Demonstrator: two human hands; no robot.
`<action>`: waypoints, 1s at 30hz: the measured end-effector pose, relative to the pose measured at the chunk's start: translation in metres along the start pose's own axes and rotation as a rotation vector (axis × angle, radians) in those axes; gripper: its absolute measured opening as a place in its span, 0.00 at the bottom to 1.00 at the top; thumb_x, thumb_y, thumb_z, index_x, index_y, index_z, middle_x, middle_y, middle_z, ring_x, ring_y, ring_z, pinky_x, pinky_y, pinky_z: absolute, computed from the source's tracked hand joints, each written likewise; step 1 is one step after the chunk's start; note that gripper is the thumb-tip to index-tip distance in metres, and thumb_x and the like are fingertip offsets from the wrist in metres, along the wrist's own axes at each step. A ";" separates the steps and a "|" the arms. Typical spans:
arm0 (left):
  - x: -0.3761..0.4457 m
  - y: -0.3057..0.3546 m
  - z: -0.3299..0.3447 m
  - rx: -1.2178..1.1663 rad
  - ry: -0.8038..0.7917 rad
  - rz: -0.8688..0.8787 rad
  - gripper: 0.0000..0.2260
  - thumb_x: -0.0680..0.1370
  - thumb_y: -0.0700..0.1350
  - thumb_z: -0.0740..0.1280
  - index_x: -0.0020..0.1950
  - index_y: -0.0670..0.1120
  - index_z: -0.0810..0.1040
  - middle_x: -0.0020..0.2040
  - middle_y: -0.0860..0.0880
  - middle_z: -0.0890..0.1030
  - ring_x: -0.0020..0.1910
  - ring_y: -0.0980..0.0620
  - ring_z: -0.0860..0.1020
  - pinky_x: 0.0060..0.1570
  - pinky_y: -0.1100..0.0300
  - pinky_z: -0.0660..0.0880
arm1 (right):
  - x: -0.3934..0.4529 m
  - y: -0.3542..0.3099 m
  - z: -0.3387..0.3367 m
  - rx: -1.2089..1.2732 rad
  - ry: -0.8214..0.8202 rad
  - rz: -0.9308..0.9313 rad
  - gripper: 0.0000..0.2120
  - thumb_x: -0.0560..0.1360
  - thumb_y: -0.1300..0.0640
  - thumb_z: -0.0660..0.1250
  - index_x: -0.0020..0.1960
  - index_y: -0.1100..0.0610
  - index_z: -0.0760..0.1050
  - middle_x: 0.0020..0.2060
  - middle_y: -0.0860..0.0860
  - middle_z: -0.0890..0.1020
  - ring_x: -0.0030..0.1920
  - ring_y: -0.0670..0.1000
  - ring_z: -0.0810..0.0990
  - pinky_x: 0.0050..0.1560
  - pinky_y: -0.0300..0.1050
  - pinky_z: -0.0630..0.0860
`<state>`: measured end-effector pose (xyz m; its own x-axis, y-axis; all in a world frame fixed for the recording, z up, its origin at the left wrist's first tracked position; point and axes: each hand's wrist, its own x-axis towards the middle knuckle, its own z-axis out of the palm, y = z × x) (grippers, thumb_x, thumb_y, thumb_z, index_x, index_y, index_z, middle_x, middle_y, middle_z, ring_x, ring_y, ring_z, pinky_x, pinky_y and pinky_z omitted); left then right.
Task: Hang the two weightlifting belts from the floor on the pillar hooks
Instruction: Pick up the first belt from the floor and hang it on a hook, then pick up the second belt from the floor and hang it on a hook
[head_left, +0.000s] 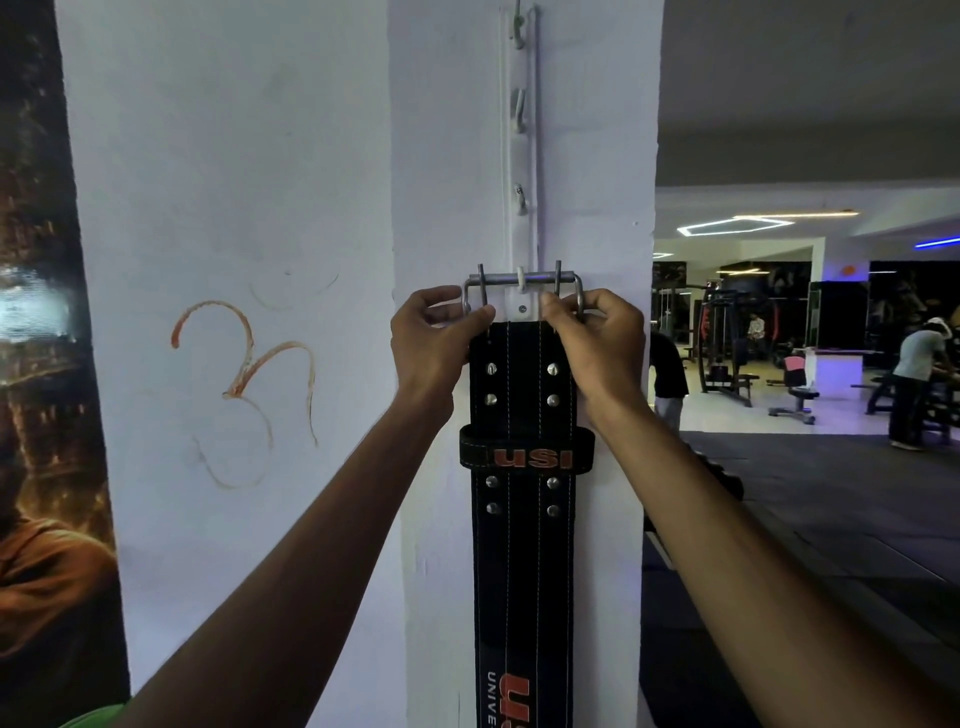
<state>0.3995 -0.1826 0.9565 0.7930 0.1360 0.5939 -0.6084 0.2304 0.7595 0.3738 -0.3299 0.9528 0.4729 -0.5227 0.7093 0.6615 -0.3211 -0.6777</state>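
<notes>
A black weightlifting belt (522, 545) with orange lettering hangs straight down the front of the white pillar (441, 156). Its metal buckle (523, 279) rests over the lowest white hook (521, 283) of a vertical hook rail (519, 156). My left hand (434, 338) pinches the belt's top left corner by the buckle. My right hand (592, 343) grips the top right corner and the buckle's side. Three hooks higher on the rail are bare. No second belt is in view.
A wall (234, 260) with an orange scrawl lies left of the pillar, and a dark poster (41, 364) beyond it. To the right, dark gym flooring (831, 519) leads to machines, benches and people (917, 384) in the distance.
</notes>
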 end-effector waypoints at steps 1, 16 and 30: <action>-0.002 -0.001 -0.001 -0.008 -0.007 0.000 0.18 0.72 0.40 0.79 0.60 0.43 0.80 0.55 0.39 0.84 0.47 0.46 0.86 0.50 0.49 0.85 | -0.002 -0.001 -0.001 0.010 0.006 0.002 0.13 0.70 0.48 0.75 0.48 0.54 0.78 0.38 0.50 0.86 0.40 0.48 0.85 0.50 0.55 0.82; -0.047 -0.017 -0.037 0.350 -0.113 0.165 0.14 0.79 0.44 0.70 0.65 0.49 0.77 0.54 0.50 0.85 0.49 0.53 0.85 0.50 0.63 0.81 | -0.062 0.019 -0.018 -0.562 -0.122 -0.534 0.23 0.80 0.55 0.61 0.74 0.58 0.67 0.77 0.56 0.60 0.77 0.54 0.60 0.73 0.46 0.64; -0.209 -0.064 -0.153 0.779 -0.146 0.296 0.16 0.81 0.44 0.65 0.68 0.47 0.75 0.62 0.48 0.83 0.61 0.46 0.80 0.61 0.45 0.79 | -0.250 0.042 -0.076 -0.710 -0.257 -0.495 0.22 0.78 0.58 0.62 0.71 0.63 0.70 0.67 0.60 0.76 0.68 0.59 0.74 0.67 0.58 0.71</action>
<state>0.2778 -0.0783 0.7434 0.6172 -0.0523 0.7851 -0.6822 -0.5326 0.5009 0.2394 -0.2727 0.7321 0.4017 -0.0296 0.9153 0.3494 -0.9189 -0.1831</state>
